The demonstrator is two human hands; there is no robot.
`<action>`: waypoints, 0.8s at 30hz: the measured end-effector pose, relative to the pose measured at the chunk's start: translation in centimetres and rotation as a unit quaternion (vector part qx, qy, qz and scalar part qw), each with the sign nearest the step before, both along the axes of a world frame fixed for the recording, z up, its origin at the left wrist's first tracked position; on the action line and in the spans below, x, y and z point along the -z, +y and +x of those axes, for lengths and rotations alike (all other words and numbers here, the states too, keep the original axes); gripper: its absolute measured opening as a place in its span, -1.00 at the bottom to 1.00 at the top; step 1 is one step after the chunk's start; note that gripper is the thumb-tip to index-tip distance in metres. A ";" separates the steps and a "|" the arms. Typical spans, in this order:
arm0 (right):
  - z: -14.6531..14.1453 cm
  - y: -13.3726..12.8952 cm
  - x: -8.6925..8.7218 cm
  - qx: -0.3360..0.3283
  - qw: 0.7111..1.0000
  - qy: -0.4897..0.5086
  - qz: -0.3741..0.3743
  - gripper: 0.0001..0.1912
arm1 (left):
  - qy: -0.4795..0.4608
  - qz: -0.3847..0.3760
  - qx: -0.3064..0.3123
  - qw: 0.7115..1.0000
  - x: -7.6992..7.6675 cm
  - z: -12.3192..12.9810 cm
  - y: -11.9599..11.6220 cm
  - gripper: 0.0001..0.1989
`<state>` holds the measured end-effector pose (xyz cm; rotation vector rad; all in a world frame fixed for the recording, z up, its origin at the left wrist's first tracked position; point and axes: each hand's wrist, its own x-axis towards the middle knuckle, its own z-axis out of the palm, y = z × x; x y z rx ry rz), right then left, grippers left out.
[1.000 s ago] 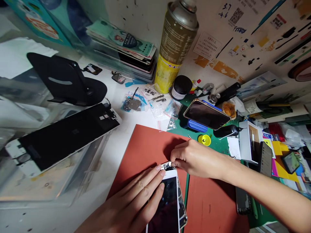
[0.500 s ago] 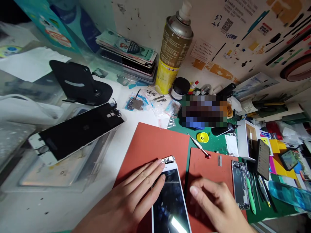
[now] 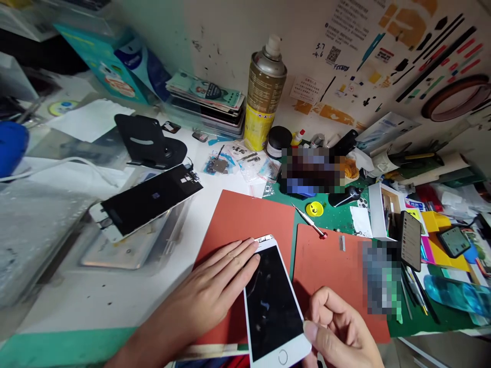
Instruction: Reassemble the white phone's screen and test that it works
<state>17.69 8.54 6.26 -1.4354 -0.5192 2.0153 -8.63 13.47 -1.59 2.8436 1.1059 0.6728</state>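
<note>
A white-framed smartphone [image 3: 274, 301] with a dark screen and a round home button slants across the front of the orange-red mat [image 3: 249, 214]. Bare internal parts show at its top end, beyond the screen's edge. My left hand [image 3: 215, 286] lies with outstretched fingers along the phone's upper left side, fingertips on its edge; the thumb is hidden. At the lower right corner, my right hand [image 3: 337, 327] has its thumb against the phone's edge, with the other fingers curled in. A screwdriver [image 3: 310, 220] lies beyond the phone, pointing away.
On the left, a detached phone screen [image 3: 153, 199] rests on a clear plastic box, before a black stand [image 3: 149, 143]. A spray can [image 3: 264, 94] stands by the wall. A yellow cap [image 3: 314, 208], a white box [image 3: 378, 209] and tools [image 3: 416, 294] are to the right.
My right hand has moved onto the phone's lower right corner; before, it hovered beside the screen. The view has shifted, so the phone's bottom end now shows. My left hand stays on the phone.
</note>
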 end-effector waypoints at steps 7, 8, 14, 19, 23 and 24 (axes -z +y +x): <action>-0.7 0.2 0.9 0.040 0.991 0.082 0.097 -0.69 | -0.003 -0.017 -0.008 1.000 0.0 0.3 0.3 -0.46; -0.7 0.2 0.8 0.046 0.990 0.086 0.106 -0.71 | -0.005 -0.024 -0.014 1.000 -0.1 0.4 0.4 -0.46; -0.1 1.7 0.7 0.046 0.986 -0.028 0.156 -0.69 | -0.038 -0.113 -0.050 0.992 -0.7 0.6 1.0 -0.46; -0.1 4.9 3.1 -0.043 0.949 -0.215 0.226 -0.68 | -0.067 -0.163 -0.071 0.982 -1.1 1.3 1.7 -0.53; -1.1 7.8 4.8 -0.117 0.894 -0.321 0.289 -0.75 | -0.073 -0.198 -0.104 0.972 -1.3 1.8 2.0 -0.56; -1.4 8.4 5.1 -0.126 0.891 -0.327 0.290 -0.76 | -0.079 -0.194 -0.105 0.972 -1.2 1.9 2.0 -0.56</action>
